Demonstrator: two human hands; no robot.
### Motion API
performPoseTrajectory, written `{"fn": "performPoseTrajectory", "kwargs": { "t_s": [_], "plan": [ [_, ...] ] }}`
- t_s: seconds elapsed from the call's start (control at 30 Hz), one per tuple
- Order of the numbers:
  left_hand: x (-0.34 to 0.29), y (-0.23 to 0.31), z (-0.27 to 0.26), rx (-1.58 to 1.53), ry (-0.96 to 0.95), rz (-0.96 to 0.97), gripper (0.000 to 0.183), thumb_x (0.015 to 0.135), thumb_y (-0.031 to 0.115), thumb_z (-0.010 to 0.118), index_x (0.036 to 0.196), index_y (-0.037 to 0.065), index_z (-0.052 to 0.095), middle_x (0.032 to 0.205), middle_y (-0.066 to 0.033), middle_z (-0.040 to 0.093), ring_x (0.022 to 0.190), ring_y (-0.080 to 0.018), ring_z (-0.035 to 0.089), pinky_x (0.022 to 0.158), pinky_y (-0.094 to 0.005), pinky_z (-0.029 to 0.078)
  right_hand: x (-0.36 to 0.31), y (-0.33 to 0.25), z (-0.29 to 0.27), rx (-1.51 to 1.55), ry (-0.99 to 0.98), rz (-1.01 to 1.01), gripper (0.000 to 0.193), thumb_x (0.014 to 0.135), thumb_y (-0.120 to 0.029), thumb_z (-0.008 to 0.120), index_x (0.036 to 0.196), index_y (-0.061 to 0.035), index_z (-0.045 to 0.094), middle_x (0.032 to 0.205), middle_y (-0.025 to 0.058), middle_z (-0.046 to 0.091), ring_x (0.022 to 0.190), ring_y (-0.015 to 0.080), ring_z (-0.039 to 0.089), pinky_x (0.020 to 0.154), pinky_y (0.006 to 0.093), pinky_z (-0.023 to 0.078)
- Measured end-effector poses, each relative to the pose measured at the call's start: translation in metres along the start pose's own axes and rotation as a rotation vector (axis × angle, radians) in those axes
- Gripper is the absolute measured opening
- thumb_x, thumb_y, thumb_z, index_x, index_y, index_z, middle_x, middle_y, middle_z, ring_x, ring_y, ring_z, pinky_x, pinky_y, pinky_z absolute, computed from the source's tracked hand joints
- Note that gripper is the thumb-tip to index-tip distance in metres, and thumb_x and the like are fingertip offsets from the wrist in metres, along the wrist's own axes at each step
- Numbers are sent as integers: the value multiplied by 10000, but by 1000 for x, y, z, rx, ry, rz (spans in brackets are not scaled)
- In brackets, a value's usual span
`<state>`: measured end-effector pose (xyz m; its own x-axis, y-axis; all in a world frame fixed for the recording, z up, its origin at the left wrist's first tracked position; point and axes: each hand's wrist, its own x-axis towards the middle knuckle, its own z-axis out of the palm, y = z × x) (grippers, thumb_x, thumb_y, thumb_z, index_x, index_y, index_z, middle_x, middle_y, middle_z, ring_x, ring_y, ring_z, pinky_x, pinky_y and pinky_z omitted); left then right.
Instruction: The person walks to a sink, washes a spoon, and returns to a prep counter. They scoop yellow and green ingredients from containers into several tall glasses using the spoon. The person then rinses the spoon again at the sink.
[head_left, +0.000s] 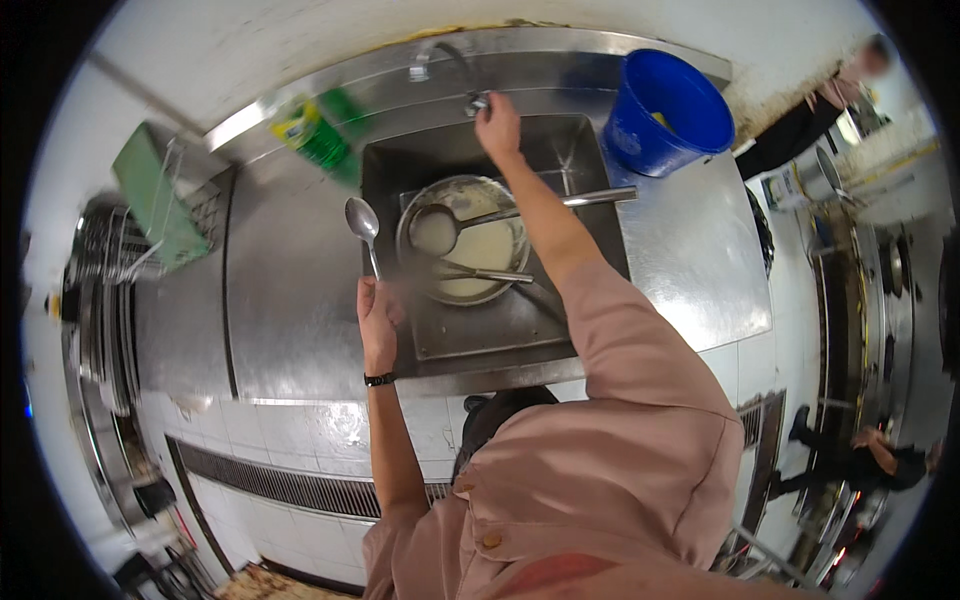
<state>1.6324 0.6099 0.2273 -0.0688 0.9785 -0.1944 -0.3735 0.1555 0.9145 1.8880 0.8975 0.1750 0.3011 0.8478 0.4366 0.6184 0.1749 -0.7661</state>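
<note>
My left hand (377,315) grips a metal spoon (364,222) by its handle, bowl up, beside the sink's left edge. At the back of the sink (440,345), my right hand (498,128) is closed on the tap knob (477,103), below the curved spout. A round metal pan (465,193) with cloudy, whitish liquid sits in the sink basin. Across it lies a long-handled ladle (435,230), its bowl in the pan and its handle reaching over the right rim, partly behind my right forearm. Another metal utensil (485,274) rests in the pan, its far end hard to make out.
Right of the sink stands a blue bucket (668,115). A green bottle (310,135) is at the back left. Farther left, a wire rack (205,205) holds a green board (158,195). Two other people are at the right, one by the wall, one near the stoves.
</note>
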Motion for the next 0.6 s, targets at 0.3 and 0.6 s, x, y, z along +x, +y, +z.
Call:
{"fn": "performPoseTrajectory", "kwargs": {
  "t_s": [0.3, 0.6],
  "plan": [
    [152, -33, 103, -31, -101, -8, 146, 977, 228, 452, 1053, 115, 505, 628, 64, 299, 497, -21, 263, 417, -184, 211, 18, 9, -35, -149, -211, -345, 380, 766, -93, 578, 1145, -81, 546, 1134, 97, 556, 1186, 236, 450, 1008, 449, 340],
    [170, -39, 107, -103, -120, -5, 98, 969, 171, 454, 997, 89, 500, 690, 29, 418, 573, -70, 391, 527, -211, 347, 17, -9, -30, -511, -565, -715, 299, 801, -169, 596, 1075, -51, 615, 1129, 133, 594, 1070, 279, 552, 964, 388, 403]
  ]
}}
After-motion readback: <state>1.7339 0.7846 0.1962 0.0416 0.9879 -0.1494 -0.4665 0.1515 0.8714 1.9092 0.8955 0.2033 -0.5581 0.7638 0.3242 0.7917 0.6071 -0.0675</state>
